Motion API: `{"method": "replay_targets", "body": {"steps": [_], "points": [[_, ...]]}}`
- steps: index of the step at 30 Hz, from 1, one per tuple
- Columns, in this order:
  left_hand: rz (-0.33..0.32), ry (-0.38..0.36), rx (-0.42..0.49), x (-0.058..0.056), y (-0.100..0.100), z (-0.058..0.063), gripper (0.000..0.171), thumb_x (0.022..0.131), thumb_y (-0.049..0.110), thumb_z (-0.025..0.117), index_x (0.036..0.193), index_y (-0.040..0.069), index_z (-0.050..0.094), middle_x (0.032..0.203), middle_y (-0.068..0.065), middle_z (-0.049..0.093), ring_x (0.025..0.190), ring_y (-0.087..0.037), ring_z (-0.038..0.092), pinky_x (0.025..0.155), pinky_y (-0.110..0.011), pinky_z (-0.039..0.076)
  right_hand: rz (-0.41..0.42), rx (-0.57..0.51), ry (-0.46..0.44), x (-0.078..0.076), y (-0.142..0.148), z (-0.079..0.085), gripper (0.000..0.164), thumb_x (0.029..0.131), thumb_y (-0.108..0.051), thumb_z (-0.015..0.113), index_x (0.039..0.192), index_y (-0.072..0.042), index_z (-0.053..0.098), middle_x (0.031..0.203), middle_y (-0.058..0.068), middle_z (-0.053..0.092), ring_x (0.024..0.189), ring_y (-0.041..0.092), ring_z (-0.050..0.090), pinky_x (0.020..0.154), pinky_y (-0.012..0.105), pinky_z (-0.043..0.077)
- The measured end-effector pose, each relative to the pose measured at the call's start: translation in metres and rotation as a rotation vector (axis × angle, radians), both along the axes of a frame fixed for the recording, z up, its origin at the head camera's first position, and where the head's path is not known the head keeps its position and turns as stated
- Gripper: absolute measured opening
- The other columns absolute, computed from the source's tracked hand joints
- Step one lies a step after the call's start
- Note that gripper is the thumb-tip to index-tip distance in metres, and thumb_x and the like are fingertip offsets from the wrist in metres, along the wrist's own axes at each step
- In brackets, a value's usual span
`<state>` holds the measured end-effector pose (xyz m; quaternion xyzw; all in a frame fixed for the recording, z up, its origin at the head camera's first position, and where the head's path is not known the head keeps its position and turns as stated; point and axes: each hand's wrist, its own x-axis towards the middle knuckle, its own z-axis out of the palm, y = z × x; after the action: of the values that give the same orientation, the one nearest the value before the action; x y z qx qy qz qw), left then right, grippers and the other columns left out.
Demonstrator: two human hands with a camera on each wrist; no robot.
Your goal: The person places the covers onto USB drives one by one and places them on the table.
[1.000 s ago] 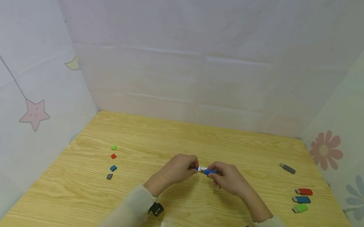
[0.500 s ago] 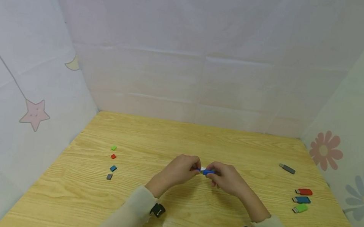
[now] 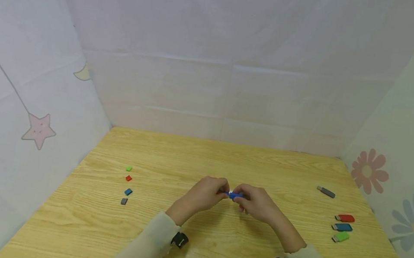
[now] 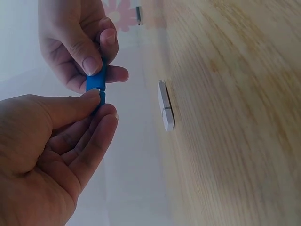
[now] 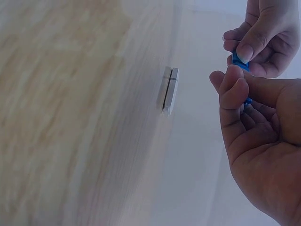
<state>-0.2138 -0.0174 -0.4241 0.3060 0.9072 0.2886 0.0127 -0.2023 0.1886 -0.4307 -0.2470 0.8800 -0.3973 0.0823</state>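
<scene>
My left hand (image 3: 204,194) pinches a small blue cap (image 4: 100,100) between thumb and fingertips. Facing it, my right hand (image 3: 260,202) grips a blue USB flash drive (image 4: 95,81) by its body. Cap and drive are lined up end to end, with their ends meeting and only a thin seam showing in the left wrist view; the metal plug is out of sight. Fingers cover much of both pieces. Behind the hands, a white USB flash drive (image 4: 166,106) with its cap on lies on the wooden table (image 3: 223,244).
Left of the hands, green (image 3: 129,168), red (image 3: 128,178), blue (image 3: 128,191) and grey caps (image 3: 124,201) form a column. At the right lie grey (image 3: 326,191), red (image 3: 345,218), blue (image 3: 342,227) and green uncapped flash drives (image 3: 340,237). Printed cloth walls enclose the table.
The two hands have drawn closer together, the right shifting slightly left. The blue drive's metal plug, visible earlier, has gone into the cap, and the gap between the pieces has closed.
</scene>
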Motion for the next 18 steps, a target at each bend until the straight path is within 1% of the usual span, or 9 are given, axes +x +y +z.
{"method": "replay_targets", "body": {"steps": [3, 8, 18], "points": [[0.002, 0.001, 0.014, 0.0003, 0.0002, -0.0005, 0.007, 0.090, 0.020, 0.063, 0.095, 0.016, 0.062, 0.087, 0.008, 0.065, 0.075, 0.001, 0.058, 0.065, -0.014, 0.047, 0.001, 0.003, 0.012, 0.0000, -0.0005, 0.0005, 0.010, 0.094, -0.017, 0.056, 0.102, -0.012, 0.060, 0.071, 0.010, 0.063, 0.058, 0.020, 0.059, 0.051, 0.028, 0.050], [0.004, 0.013, 0.043, 0.0011, 0.0010, 0.0000, 0.008, 0.090, 0.021, 0.062, 0.095, 0.015, 0.062, 0.088, 0.006, 0.067, 0.074, 0.001, 0.059, 0.063, -0.013, 0.047, -0.003, 0.001, 0.021, -0.0007, -0.0026, 0.0014, 0.011, 0.094, -0.017, 0.056, 0.101, -0.010, 0.061, 0.069, 0.010, 0.063, 0.056, 0.019, 0.057, 0.049, 0.027, 0.048], [-0.039, 0.058, 0.066, -0.0011, 0.0024, -0.0006, 0.008, 0.089, 0.020, 0.062, 0.092, 0.013, 0.063, 0.086, 0.005, 0.068, 0.073, 0.001, 0.060, 0.062, -0.011, 0.047, -0.017, -0.007, 0.027, 0.0004, -0.0044, 0.0043, 0.011, 0.094, -0.016, 0.057, 0.099, -0.008, 0.062, 0.067, 0.009, 0.063, 0.053, 0.017, 0.057, 0.047, 0.025, 0.046]]}}
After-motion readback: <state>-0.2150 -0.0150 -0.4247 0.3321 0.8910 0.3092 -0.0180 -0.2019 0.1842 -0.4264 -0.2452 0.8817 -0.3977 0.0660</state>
